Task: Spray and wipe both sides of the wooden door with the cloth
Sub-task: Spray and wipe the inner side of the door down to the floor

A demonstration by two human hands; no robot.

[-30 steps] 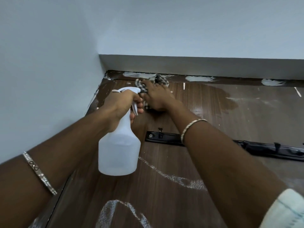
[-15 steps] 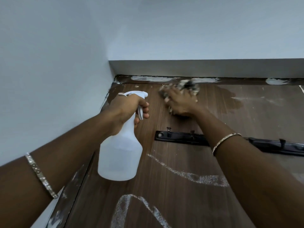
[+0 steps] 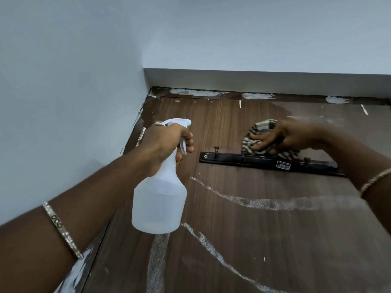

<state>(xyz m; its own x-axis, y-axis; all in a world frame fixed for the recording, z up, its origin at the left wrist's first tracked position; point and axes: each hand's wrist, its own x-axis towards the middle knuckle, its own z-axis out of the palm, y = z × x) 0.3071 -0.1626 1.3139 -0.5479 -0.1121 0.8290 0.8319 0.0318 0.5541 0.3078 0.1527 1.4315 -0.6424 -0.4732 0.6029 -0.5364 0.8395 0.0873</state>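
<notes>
The brown wooden door fills the lower right of the view, streaked with white marks. My left hand grips the neck of a translucent white spray bottle, fingers curled round its trigger, held in front of the door's upper left part. My right hand presses a striped checked cloth against the door just above a black hook rail. The fingers of that hand curl over the bunched cloth. A darker damp patch shows on the wood near the top edge.
A pale wall runs close along the door's left edge, with a hinge at the seam. The door frame's top carries white paint smears, and a grey lintel and ceiling sit above it.
My right hand has slid the cloth rightward and down from the door's top edge to just above the hook rail. The left hand keeps the bottle in much the same place.
</notes>
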